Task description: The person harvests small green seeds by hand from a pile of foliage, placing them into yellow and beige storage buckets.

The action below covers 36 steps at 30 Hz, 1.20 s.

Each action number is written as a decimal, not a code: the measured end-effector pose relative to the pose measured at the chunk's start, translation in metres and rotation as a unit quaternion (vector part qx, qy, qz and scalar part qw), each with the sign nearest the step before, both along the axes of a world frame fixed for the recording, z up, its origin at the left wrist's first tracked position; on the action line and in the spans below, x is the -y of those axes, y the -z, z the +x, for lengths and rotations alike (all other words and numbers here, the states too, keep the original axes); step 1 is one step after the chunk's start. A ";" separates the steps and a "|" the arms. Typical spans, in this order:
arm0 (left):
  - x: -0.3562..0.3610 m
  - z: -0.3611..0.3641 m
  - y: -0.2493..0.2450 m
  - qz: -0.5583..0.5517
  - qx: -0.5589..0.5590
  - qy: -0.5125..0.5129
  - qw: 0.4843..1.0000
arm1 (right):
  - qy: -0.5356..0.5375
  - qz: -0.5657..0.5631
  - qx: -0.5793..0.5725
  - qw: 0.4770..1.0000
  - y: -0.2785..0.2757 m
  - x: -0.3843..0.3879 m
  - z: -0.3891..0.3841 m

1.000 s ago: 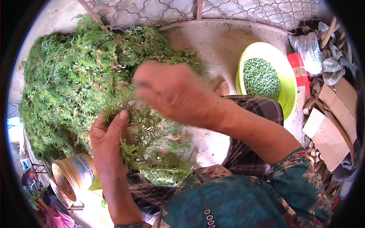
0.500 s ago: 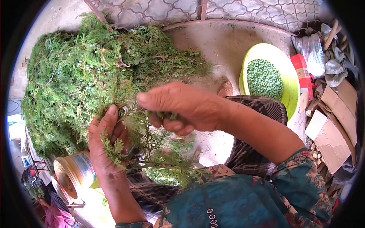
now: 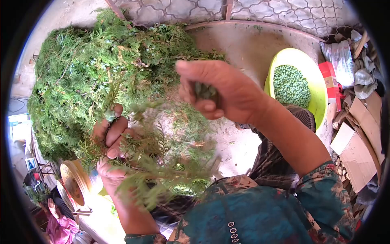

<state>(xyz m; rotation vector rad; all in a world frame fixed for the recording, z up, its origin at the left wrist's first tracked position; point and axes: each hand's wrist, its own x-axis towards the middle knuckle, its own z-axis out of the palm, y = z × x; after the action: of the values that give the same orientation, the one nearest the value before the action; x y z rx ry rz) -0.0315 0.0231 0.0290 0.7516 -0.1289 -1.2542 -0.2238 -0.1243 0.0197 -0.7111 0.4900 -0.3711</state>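
My left hand point(image 3: 115, 142) is closed round a leafy green sprig point(image 3: 150, 171), whose lower part is blurred by motion. A small pale green berry point(image 3: 109, 115) shows at its fingertips. Up and to the right, apart from the sprig, my right hand point(image 3: 223, 89) has its fingers curled round several dark green berries point(image 3: 206, 92) in the palm. Behind both hands lies a large heap of green branches point(image 3: 93, 77). A yellow-green basin point(image 3: 319, 91) with many green berries point(image 3: 291, 86) stands at the right.
A metal lattice point(image 3: 276, 14) runs along the top. At the right are a red box point(image 3: 330, 81), a clear plastic bag point(image 3: 339, 61) and cardboard point(image 3: 354, 156). A bucket point(image 3: 73, 181) is at the lower left, near another person's hand point(image 3: 53, 208) and pink cloth point(image 3: 61, 229).
My right hand has moved up and right, away from the sprig. My left hand has turned and its sprig has swung lower. The camera view has shifted slightly.
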 end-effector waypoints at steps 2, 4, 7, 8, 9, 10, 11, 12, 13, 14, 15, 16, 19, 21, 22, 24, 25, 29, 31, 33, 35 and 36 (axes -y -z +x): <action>0.004 0.004 0.003 -0.083 -0.134 0.110 0.981 | -0.061 -0.079 -0.046 0.994 -0.001 -0.005 0.004; 0.008 0.005 0.006 -0.082 -0.137 0.135 0.978 | -0.079 -0.125 -0.042 0.988 -0.002 -0.006 0.005; 0.007 -0.001 0.012 -0.094 -0.109 0.159 0.977 | -0.014 -0.298 -0.038 0.954 0.000 -0.016 0.018; 0.006 -0.009 0.012 -0.094 -0.062 0.151 0.982 | -0.014 -0.297 -0.038 0.954 0.003 -0.019 0.023; 0.010 -0.030 0.003 0.020 0.035 0.017 0.999 | 0.016 -0.387 -0.032 0.921 0.006 -0.023 0.027; 0.012 -0.041 -0.001 0.132 0.131 -0.117 0.976 | 0.047 -0.472 -0.027 0.880 0.008 -0.027 0.031; 0.007 -0.019 0.019 0.156 0.075 -0.076 0.982 | 0.055 -0.498 -0.032 0.865 0.010 -0.031 0.034; 0.011 -0.021 0.015 0.156 0.074 -0.074 0.982 | 0.055 -0.498 -0.034 0.865 0.010 -0.034 0.036; 0.016 -0.023 0.008 0.179 0.026 -0.064 0.981 | 0.066 -0.497 -0.051 0.864 0.008 -0.036 0.039; 0.019 -0.025 0.005 0.202 -0.022 -0.054 0.978 | 0.076 -0.496 -0.067 0.862 0.007 -0.037 0.040; 0.021 -0.026 0.005 0.164 -0.018 -0.019 0.986 | 0.070 -0.456 -0.051 0.886 0.000 -0.035 0.041; 0.021 -0.022 0.007 0.164 -0.018 -0.020 0.986 | 0.069 -0.456 -0.051 0.886 0.002 -0.033 0.041; 0.019 0.016 0.013 0.025 -0.022 -0.019 0.999 | 0.046 -0.447 -0.108 0.887 -0.005 -0.017 0.036; 0.012 0.041 0.008 0.107 -0.060 -0.169 0.978 | 0.094 -0.476 -0.046 0.873 -0.009 0.004 0.017; 0.003 0.054 0.005 0.063 -0.115 -0.159 0.979 | 0.107 -0.484 -0.021 0.868 -0.013 0.016 0.006; -0.012 0.058 0.013 -0.013 -0.035 -0.057 0.998 | 0.214 -0.372 -0.065 0.901 -0.031 0.041 -0.024; -0.014 0.062 0.018 -0.045 0.020 -0.022 0.999 | 0.283 -0.287 -0.044 0.914 -0.038 0.053 -0.039; -0.008 0.067 0.026 -0.121 -0.046 0.062 0.990 | 0.453 -0.543 -0.483 0.517 -0.013 0.121 -0.178; -0.005 0.050 0.015 -0.148 -0.093 0.081 0.981 | 0.164 -0.592 -0.742 0.269 0.059 0.159 -0.283; 0.004 0.035 0.005 -0.160 -0.095 0.120 0.975 | 0.055 -0.595 -0.766 0.238 0.050 0.120 -0.271; 0.011 0.037 0.016 -0.196 -0.138 0.187 0.953 | 0.135 -0.611 -0.586 0.515 0.030 0.100 -0.235; 0.011 0.029 0.012 -0.193 -0.140 0.195 0.951 | 0.157 -0.486 -0.462 0.725 -0.001 0.078 -0.168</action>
<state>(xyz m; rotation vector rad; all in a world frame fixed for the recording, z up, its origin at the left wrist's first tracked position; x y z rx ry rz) -0.0027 0.0120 0.0168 0.2056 -0.2911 -1.6361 -0.3919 -0.2022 0.0211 -1.8902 1.4288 -0.5867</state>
